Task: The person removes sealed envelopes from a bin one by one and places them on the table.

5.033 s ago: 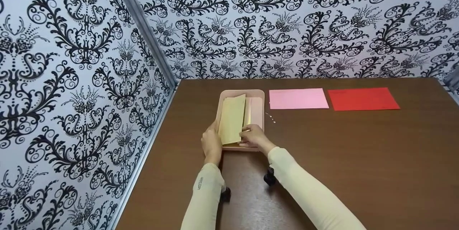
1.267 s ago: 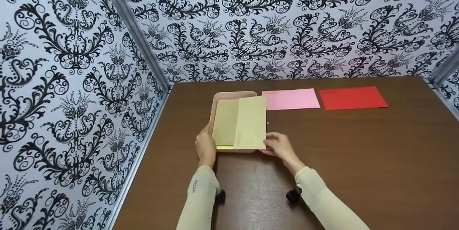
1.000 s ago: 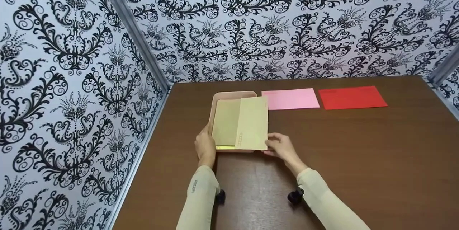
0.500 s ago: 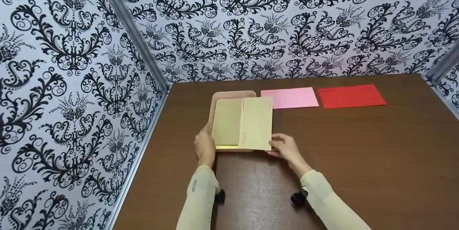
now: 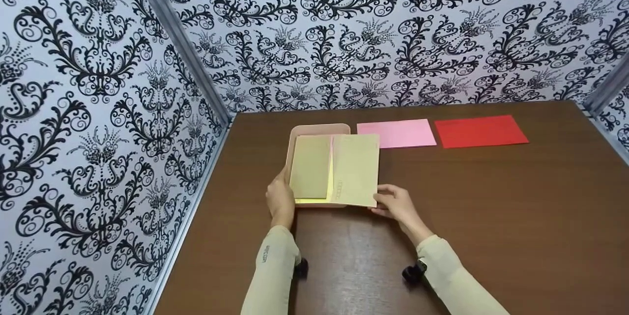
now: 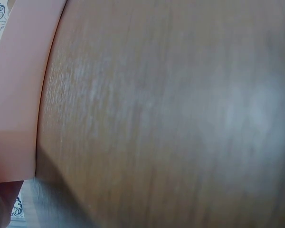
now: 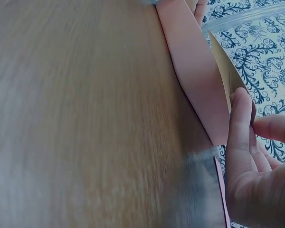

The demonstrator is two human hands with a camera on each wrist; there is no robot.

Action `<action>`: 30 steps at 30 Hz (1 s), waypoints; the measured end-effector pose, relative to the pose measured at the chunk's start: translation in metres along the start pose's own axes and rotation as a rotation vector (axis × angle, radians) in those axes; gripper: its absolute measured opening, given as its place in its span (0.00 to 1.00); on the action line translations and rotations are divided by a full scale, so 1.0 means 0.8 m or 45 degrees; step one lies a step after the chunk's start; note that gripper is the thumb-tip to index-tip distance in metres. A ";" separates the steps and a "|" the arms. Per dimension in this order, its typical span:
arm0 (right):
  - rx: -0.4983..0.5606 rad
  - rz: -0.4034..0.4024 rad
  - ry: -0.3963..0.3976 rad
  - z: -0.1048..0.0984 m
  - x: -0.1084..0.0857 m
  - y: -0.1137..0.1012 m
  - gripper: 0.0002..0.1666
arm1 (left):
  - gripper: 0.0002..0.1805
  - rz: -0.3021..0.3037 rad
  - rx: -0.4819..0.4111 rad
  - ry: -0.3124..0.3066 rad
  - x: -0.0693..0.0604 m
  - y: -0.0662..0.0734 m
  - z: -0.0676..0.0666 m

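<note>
A pale pink tray (image 5: pixel 319 129) holds a tan envelope (image 5: pixel 310 167) on its left side, with a strip of bright yellow showing beside and below it. My left hand (image 5: pixel 281 199) grips the tray's left wall near the front corner. Between thumb and fingers, my right hand (image 5: pixel 397 207) pinches the lower right corner of a second tan envelope (image 5: pixel 357 170), which overhangs the tray's right wall. The right wrist view shows my right hand (image 7: pixel 256 156) pinching this envelope (image 7: pixel 225 66) above the tray wall (image 7: pixel 194 61). In the left wrist view the tray wall (image 6: pixel 16 95) stands at the left.
Behind and right of the tray, a pink envelope (image 5: pixel 405 133) lies on the brown table (image 5: pixel 467 207), its near left corner overlapped in view by the held envelope. A red envelope (image 5: pixel 481 131) lies further right. Patterned walls (image 5: pixel 354 35) rise at the back and left.
The held tan envelope has moved right with my right hand, widening the strip of yellow and pink beside the other envelope. My left hand has stayed on the tray.
</note>
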State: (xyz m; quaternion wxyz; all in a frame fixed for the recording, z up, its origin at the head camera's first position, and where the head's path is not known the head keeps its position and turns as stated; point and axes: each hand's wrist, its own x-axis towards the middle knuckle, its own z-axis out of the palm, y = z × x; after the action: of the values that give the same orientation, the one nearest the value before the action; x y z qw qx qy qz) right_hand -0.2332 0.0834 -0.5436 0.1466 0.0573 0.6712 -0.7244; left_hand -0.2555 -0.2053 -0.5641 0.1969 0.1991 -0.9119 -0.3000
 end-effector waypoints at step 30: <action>0.076 0.022 0.050 -0.039 -0.012 0.000 0.25 | 0.21 0.063 -0.012 0.038 -0.002 -0.001 0.000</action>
State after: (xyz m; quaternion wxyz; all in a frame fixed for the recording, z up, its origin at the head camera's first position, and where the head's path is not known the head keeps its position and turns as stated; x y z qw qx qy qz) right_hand -0.2279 0.1154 -0.5438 0.1380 0.0818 0.6514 -0.7416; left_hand -0.2542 -0.2049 -0.5652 0.2188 0.1802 -0.9121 -0.2962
